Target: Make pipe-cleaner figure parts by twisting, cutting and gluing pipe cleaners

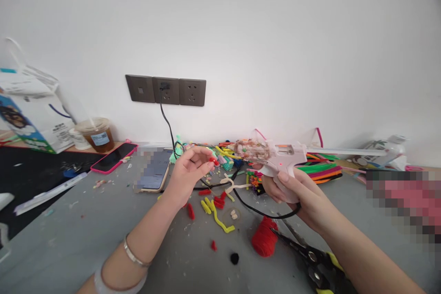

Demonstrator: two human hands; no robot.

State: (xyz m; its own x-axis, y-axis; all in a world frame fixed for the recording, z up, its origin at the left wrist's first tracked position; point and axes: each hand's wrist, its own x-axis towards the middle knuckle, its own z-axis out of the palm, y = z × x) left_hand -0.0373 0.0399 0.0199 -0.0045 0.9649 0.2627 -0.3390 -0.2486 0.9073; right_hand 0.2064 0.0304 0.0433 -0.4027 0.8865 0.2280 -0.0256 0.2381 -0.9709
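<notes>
My right hand [287,186] is wrapped round the handle of a white glue gun [282,158], whose front end is crusted with glue and coloured bits. A red light glows on its side, and a long clear glue stick [344,151] sticks out of its back. To the left of the nozzle, my left hand [193,167] pinches a small red fuzzy piece [214,161] between its fingertips. Below the hands lie yellow pipe cleaner pieces [220,223], a red yarn bundle [265,237], a black pompom [234,258] and scissors [312,257] with black and yellow handles.
A phone [155,170] and a pink-edged phone [115,157] lie at the left, near a drink cup [98,135] and a white carton [34,110]. The gun's black cord [248,209] loops across the mat. Bundled pipe cleaners [324,172] lie at the right. Wall sockets [166,90] are behind.
</notes>
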